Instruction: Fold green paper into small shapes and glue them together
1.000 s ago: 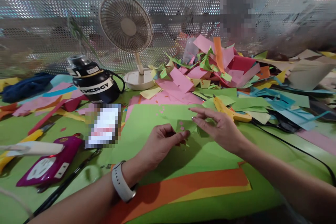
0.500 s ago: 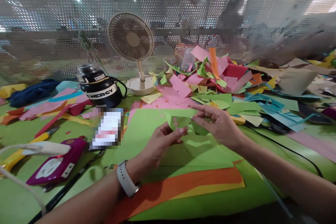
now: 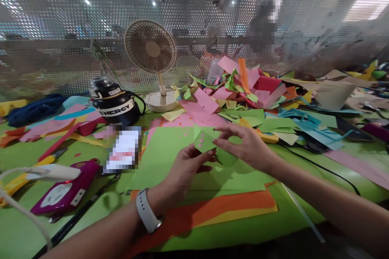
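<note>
A small folded green paper (image 3: 204, 139) with pink spots on it is held up between both hands. My left hand (image 3: 190, 166), with a white watch (image 3: 146, 210) on its wrist, pinches the paper's lower edge between thumb and fingers. My right hand (image 3: 243, 145) has thumb and forefinger closed on the paper's right side. Beneath them lies a large green sheet (image 3: 164, 156) with small pink bits near its top. Orange and yellow sheets (image 3: 234, 206) stick out under its near edge.
A heap of paper scraps (image 3: 237, 85) stands behind the hands. Behind left are a fan (image 3: 153, 48) and a black bottle (image 3: 114, 105). A phone (image 3: 123, 149), a magenta device (image 3: 67, 186) and a yellow cutter (image 3: 18, 182) lie left. Blue scraps (image 3: 316, 119) lie right.
The small paper has turned so its pink-spotted face shows more. My right hand has shifted slightly left and lower, its fingertips closer to my left hand. The view has moved a little.
</note>
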{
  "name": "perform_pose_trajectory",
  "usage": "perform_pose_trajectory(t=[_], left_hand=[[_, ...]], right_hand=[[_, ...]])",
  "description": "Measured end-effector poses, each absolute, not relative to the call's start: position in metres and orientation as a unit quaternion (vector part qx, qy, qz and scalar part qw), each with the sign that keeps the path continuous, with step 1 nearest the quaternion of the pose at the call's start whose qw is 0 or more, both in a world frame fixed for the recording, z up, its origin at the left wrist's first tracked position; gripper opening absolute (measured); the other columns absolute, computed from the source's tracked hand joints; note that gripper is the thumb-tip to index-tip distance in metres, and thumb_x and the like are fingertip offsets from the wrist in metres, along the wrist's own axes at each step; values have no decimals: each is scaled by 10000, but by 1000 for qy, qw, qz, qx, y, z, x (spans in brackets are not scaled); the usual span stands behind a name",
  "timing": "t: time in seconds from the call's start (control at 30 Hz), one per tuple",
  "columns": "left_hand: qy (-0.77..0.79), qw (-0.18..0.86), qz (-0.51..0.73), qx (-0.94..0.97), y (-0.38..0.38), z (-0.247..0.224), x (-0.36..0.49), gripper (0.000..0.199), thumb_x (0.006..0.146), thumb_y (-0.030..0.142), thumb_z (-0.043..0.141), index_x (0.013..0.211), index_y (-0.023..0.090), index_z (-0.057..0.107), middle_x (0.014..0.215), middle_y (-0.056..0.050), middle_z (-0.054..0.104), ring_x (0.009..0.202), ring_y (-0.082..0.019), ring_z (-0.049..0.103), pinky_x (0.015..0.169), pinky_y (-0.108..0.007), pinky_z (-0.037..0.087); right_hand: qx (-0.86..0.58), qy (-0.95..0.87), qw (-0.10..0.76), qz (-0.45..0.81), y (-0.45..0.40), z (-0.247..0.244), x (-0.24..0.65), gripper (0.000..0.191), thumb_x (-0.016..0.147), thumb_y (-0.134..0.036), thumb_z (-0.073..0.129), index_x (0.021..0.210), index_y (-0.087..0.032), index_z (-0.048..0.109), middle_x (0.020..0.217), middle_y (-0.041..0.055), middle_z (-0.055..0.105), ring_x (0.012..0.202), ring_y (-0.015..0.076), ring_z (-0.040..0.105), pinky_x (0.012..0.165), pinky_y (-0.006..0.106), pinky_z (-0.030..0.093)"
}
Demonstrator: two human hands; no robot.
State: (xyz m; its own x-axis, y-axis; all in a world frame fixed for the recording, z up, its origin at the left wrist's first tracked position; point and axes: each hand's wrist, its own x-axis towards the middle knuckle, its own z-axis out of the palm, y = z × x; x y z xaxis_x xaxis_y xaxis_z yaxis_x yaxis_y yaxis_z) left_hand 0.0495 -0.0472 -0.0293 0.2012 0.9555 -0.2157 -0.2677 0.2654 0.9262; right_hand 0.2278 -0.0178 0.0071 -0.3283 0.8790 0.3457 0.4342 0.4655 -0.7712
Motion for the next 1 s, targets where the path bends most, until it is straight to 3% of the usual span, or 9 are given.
perform_pose_trajectory(t=[0.13,0.3,0.43,0.57,0.7,0.77,0.8,0.9,1.0], left_hand=[[406,666,459,426,-51,-32,51,214,689,319,792,846,201,707,828,-14,697,766,-141,618,656,-241,470],[395,663,457,442,-49,-34,48,208,704,348,784,821,195,709,814,-17,698,780,-148,624,691,-252,473],[411,662,431,455,-49,-36,49,209,722,364,768,785,175,706,738,-26,696,707,-156,629,680,-280,488],[446,654,427,437,-50,-36,46,207,686,340,801,748,169,702,744,-28,712,686,-143,633,670,-259,494],[459,663,455,378,-45,-35,38,217,623,321,840,726,185,707,764,-13,727,730,-140,654,647,-222,511],[466,664,468,351,-42,-35,35,235,580,315,862,689,181,703,738,-11,730,712,-138,658,636,-215,522],[468,665,473,339,-40,-35,34,243,560,307,872,672,179,699,727,-10,731,702,-135,659,632,-211,527],[474,674,477,306,-38,-35,33,254,544,283,882,687,175,702,722,-2,735,669,-124,662,617,-203,540],[472,686,472,290,-39,-34,34,265,575,267,871,760,170,708,740,0,740,645,-116,662,602,-205,550]], right_hand=[[-424,-768,392,275,-17,4,222,154,802,-308,676,865,-168,675,743,7,676,697,142,629,674,270,492],[-408,-782,376,283,-17,5,220,124,826,-283,653,883,-176,682,751,2,692,688,137,636,650,249,482],[-383,-829,360,192,-18,3,218,99,871,-228,595,893,-183,681,813,21,705,737,148,642,688,257,474],[-398,-817,412,57,-10,11,233,128,900,-227,551,901,-204,676,864,30,702,801,164,635,752,277,469],[-487,-749,449,10,1,26,280,184,876,-346,581,888,-192,681,672,-4,649,593,142,596,603,252,455],[-520,-748,413,2,2,26,309,243,876,-378,551,840,-179,684,659,9,648,583,150,600,595,260,460],[-533,-764,364,-8,2,24,322,226,854,-366,566,887,-180,691,763,35,685,679,176,630,663,283,479],[-529,-829,180,-39,-2,9,348,437,760,-261,577,1186,-175,619,1162,114,645,1058,281,587,897,400,453],[-540,-839,49,-40,-6,-10,351,657,708,-175,543,1359,-119,475,1209,161,597,1092,316,549,908,453,445]])
